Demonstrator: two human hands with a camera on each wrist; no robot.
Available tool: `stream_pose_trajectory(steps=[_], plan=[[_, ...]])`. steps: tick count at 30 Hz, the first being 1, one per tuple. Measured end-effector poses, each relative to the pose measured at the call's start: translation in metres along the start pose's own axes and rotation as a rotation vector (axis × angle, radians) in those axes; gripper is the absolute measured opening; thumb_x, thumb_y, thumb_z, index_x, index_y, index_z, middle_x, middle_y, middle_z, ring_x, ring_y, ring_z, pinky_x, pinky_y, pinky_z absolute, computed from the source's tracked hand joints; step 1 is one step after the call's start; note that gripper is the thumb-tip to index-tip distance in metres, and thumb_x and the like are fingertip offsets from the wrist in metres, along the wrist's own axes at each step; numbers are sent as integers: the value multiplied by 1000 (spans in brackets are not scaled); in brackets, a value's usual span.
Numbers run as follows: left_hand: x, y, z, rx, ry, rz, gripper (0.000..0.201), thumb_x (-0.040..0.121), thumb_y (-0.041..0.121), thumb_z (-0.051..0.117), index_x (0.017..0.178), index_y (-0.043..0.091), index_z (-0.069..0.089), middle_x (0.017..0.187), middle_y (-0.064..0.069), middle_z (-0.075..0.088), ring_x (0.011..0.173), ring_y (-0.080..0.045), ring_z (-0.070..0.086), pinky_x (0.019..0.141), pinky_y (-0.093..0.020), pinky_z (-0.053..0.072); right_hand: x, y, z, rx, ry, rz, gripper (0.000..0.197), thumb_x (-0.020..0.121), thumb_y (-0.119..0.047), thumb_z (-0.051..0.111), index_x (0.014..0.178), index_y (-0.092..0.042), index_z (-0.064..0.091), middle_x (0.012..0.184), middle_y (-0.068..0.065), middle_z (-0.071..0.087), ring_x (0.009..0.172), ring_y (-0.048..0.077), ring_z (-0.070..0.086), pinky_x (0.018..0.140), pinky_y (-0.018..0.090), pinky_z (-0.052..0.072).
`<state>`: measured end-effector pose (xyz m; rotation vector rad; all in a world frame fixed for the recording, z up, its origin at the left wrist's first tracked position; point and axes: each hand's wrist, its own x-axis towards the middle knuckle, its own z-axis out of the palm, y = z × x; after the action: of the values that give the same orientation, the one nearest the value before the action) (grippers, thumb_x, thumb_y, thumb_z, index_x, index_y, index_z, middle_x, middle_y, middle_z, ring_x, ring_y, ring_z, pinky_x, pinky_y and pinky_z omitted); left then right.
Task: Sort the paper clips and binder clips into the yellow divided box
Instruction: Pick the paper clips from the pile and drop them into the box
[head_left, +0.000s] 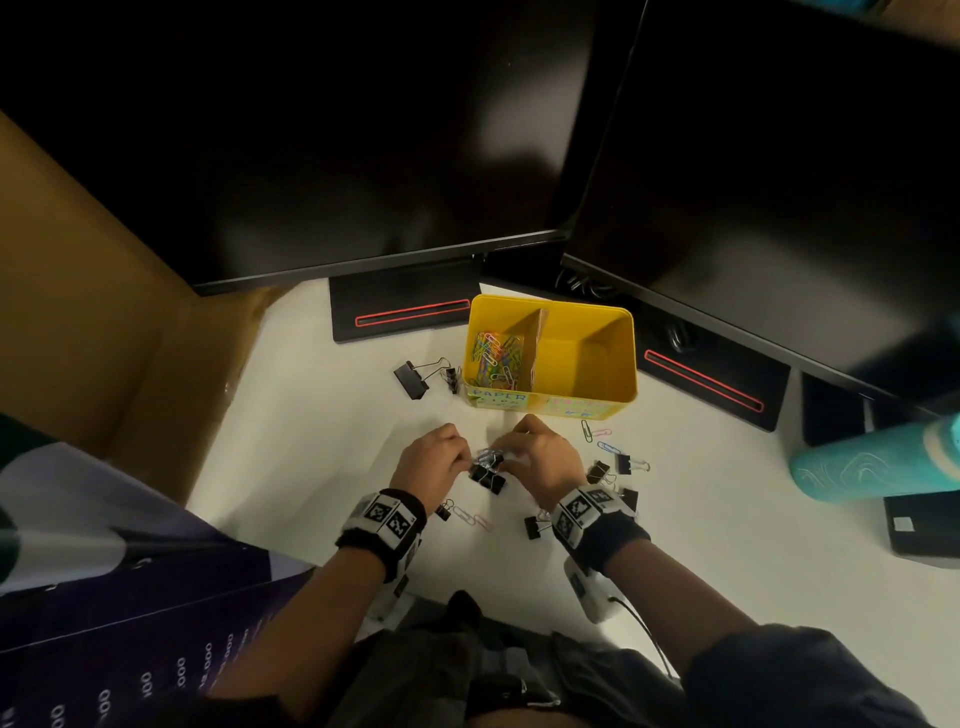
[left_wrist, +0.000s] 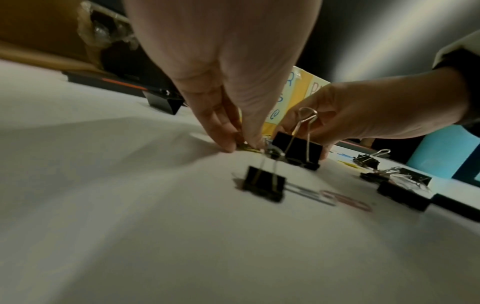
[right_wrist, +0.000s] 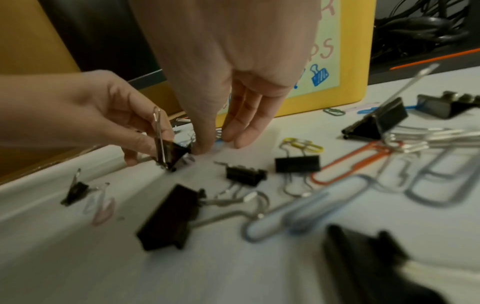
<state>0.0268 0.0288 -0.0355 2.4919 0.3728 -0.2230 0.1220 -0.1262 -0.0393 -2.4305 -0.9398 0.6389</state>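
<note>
Yellow divided box (head_left: 550, 395): stands on the white desk (head_left: 322, 415) in front of two dark monitors (head_left: 311, 130), just beyond both hands. A cardboard divider (head_left: 537, 343) splits it in two.
Left compartment: holds a heap of coloured paper clips (head_left: 496, 353); the label on its front reads "PAPER".
Right compartment: bare yellow floor, nothing visible inside.
Left hand (head_left: 434, 460): fingers point down to the desk, thumb and fingertips (left_wrist: 228, 144) pinched together on something small beside a big binder clip (left_wrist: 296, 149); what they grip is too blurred to name.
Right hand (head_left: 540, 457): thumb and forefinger close on the same small cluster at the big clip, the other fingers (right_wrist: 244, 123) hanging straight and relaxed. Exactly what it pinches cannot be told.
Big binder clip: between the two hands, near the box front, one wire handle standing upright.
Loose binder clips: two left of the box (head_left: 415, 379), one small by the left wrist (head_left: 443, 510), several right of the right hand (head_left: 623, 462).
Loose paper clips: a few near the box's right front corner (head_left: 597, 436), two by the left wrist (head_left: 472, 518).
Head view only: the box's contents.
Left wrist view only: a second black clip (left_wrist: 263, 183) close to the camera, with a grey and a red paper clip (left_wrist: 348, 200) lying just beside it.
Right wrist view only: a blue binder-clip drawing on the box's right label (right_wrist: 319, 75), plus large blue and orange paper clips (right_wrist: 345, 164) in the foreground.
Other: a teal bottle (head_left: 878, 462) at the right, a cardboard box (head_left: 78, 312) at the left.
</note>
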Motion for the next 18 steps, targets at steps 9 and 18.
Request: stream_pose_trajectory(steps=[9, 18], plan=[[17, 37, -54, -165, 320, 196, 8, 85, 13, 65, 80, 7, 68, 84, -4, 61, 70, -15, 56, 65, -29, 50, -6, 23, -4, -135, 109, -151, 6, 84, -14, 64, 87, -10, 66, 86, 9, 61, 68, 34, 61, 49, 42, 52], [48, 40, -55, -28, 457, 97, 22, 79, 24, 71, 96, 11, 71, 91, -4, 64, 89, -22, 51, 63, -35, 50, -8, -13, -65, 148, 626, -164, 10, 86, -9, 66, 93, -3, 66, 85, 10, 60, 64, 19, 58, 52, 31, 54]])
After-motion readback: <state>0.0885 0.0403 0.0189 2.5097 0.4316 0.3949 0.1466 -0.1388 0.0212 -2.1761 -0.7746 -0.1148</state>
